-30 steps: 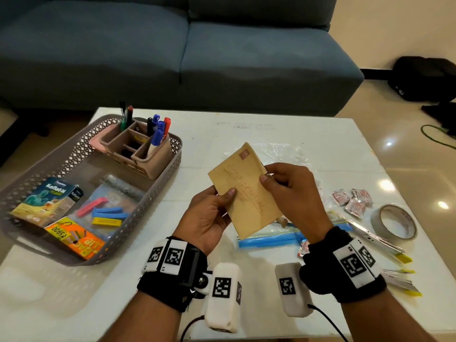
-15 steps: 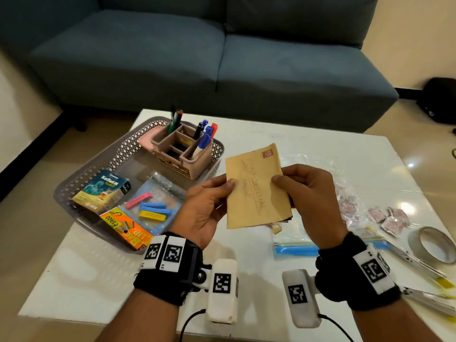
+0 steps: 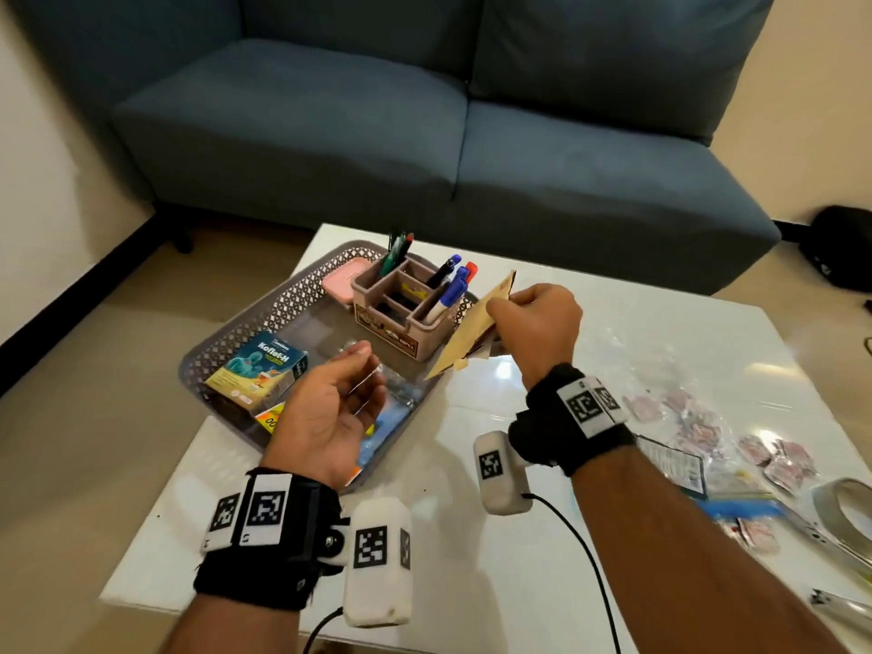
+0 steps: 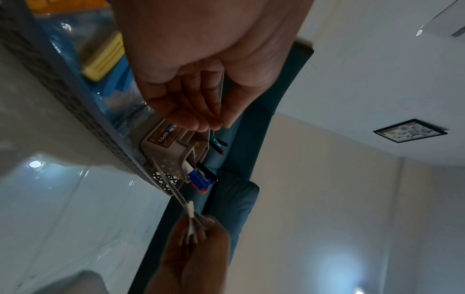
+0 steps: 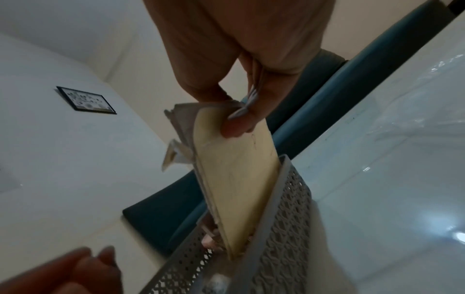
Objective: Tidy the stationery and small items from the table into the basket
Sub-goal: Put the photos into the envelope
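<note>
My right hand (image 3: 505,309) pinches a brown envelope (image 3: 472,332) with some paper scraps behind it. The envelope hangs tilted, its lower corner over the right rim of the grey lattice basket (image 3: 226,351), beside the pen organiser (image 3: 406,313). In the right wrist view the envelope (image 5: 236,175) dips just inside the basket wall (image 5: 276,218) below my right hand (image 5: 239,119). My left hand (image 3: 368,375) hovers palm up over the basket with relaxed fingers and holds nothing. The left wrist view shows my left hand (image 4: 201,111) empty, and the envelope (image 4: 173,191) edge-on.
The basket holds a Koflet-H box (image 3: 257,370), a pink case (image 3: 342,276) and bagged clips. On the white table (image 3: 472,464) to the right lie red sachets (image 3: 774,460), a zip bag (image 3: 736,505) and a tape roll (image 3: 844,512). A blue sofa (image 3: 424,110) stands behind.
My left hand has let go of the envelope and dropped open over the basket. My right hand has carried the envelope left to the basket's right rim.
</note>
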